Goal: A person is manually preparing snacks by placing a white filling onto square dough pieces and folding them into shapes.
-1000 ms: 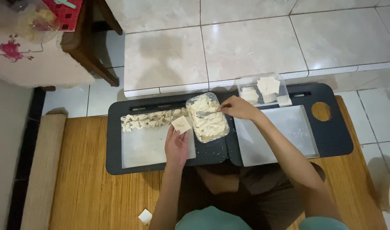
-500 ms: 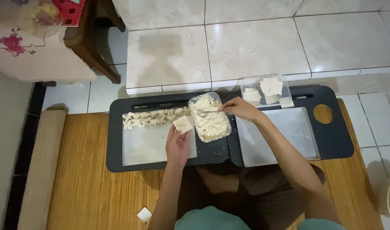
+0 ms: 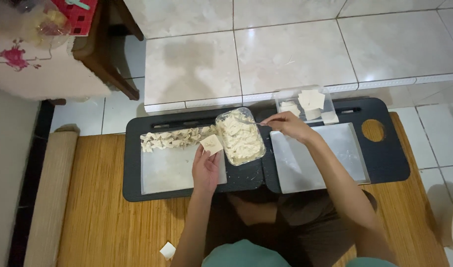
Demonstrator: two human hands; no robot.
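Observation:
My left hand point(image 3: 205, 170) lies palm up over the left metal tray point(image 3: 167, 173), with a square pale dough wrapper point(image 3: 212, 144) resting on its fingers. Just right of it stands a clear container of pale filling point(image 3: 241, 137). My right hand point(image 3: 285, 125) grips a thin utensil point(image 3: 246, 121) whose tip reaches into the filling. A row of folded dumplings point(image 3: 174, 138) lines the far edge of the left tray.
A second metal tray point(image 3: 345, 158) sits on the black low table point(image 3: 384, 158) at right. A clear box of square wrappers point(image 3: 308, 103) stands behind it. One loose wrapper point(image 3: 167, 250) lies on the woven mat. A wooden table leg point(image 3: 107, 74) stands far left.
Both hands stay almost where they were; the utensil remains in the filling and the wrapper stays on my left hand. The view has shifted slightly.

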